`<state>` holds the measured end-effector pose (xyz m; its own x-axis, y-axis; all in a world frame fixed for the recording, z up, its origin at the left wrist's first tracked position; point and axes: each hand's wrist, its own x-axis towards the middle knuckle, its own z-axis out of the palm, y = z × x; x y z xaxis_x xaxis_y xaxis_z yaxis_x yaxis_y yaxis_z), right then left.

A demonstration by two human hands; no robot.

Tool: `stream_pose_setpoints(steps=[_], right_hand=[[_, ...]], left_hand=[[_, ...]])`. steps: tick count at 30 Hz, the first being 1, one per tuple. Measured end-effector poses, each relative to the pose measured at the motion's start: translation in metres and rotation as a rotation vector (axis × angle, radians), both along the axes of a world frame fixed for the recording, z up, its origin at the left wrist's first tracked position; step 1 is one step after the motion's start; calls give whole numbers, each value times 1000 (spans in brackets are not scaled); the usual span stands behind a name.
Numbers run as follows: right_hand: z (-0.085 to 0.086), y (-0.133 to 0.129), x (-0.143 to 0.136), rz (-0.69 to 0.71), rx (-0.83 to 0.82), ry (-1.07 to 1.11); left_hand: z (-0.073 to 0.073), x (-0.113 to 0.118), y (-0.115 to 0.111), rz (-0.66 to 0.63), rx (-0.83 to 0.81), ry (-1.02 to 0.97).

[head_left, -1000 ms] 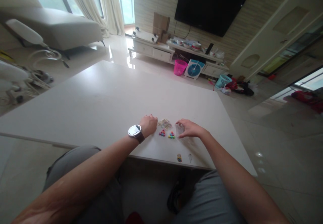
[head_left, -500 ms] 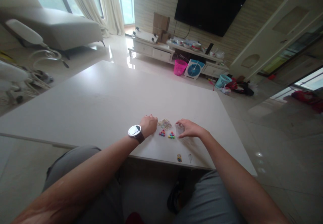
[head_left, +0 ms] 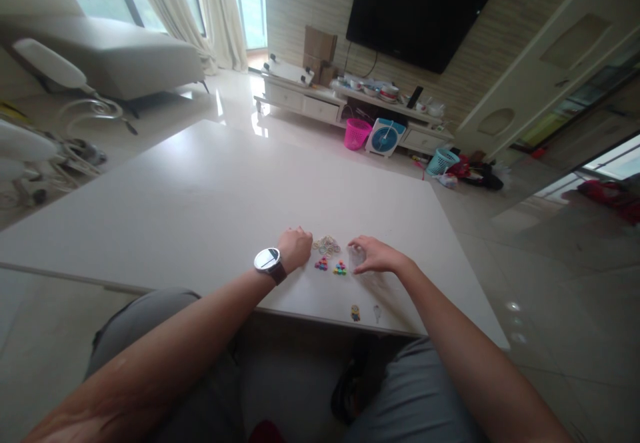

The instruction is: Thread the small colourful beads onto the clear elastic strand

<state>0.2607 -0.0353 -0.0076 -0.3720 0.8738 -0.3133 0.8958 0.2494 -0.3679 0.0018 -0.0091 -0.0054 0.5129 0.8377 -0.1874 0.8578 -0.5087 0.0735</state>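
Your white table (head_left: 240, 190) bears a pile of bands (head_left: 327, 246). Your left hand (head_left: 295, 246), just left of the pile, has curled fingers; whether it grips anything, I cannot tell. Your right hand (head_left: 378, 255), right of the pile, has thumb and fingers closed around a clear container (head_left: 356, 257). Just on your side of the pile sit a pinkish bead cluster (head_left: 321, 264) and a multicoloured bead cluster (head_left: 340, 268). Nearer you than those, right of the pile, lies a small yellow-and-blue figure (head_left: 355, 313).
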Motion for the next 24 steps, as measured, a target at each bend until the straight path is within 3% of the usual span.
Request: stream_pose_setpoints(steps=[24], right_hand=[[-4,1,2,10,17,-10]], left_hand=[[-1,0,0,-9,19,14]])
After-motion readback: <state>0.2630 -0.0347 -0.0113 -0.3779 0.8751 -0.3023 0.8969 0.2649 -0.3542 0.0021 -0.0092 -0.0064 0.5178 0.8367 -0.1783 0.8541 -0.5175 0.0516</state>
